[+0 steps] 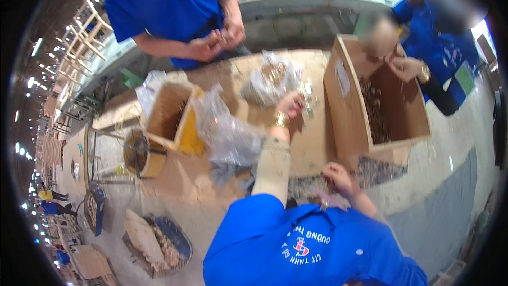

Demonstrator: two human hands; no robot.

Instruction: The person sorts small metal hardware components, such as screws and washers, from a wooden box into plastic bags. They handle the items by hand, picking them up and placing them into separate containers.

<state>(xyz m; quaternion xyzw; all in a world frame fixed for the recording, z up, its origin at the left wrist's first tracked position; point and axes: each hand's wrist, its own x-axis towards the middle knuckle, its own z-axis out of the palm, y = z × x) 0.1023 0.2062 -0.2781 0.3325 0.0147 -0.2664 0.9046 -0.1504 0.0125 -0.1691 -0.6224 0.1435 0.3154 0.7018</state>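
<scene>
My left hand (291,104), at the end of a beige sleeve and with a gold-coloured bracelet at the wrist, reaches across the wooden tabletop (309,151). Its fingers are bent together at the edge of a scatter of small shiny metal pieces (309,89). Whatever is between those fingers is too small to make out. Beside the pieces, a clear plastic bag (272,79) lies open with brass-coloured parts inside. Closer to my chest, my right hand (338,176) hovers over the near edge of the table with curled fingers. What it holds, if anything, is hidden.
Right of the pieces stands a deep wooden box (338,122) with metal parts in it; a person's hands (405,68) are over it. Another person's hands (219,42) meet across the table. At left are a crumpled plastic bag (225,132) and a smaller wooden box (164,111).
</scene>
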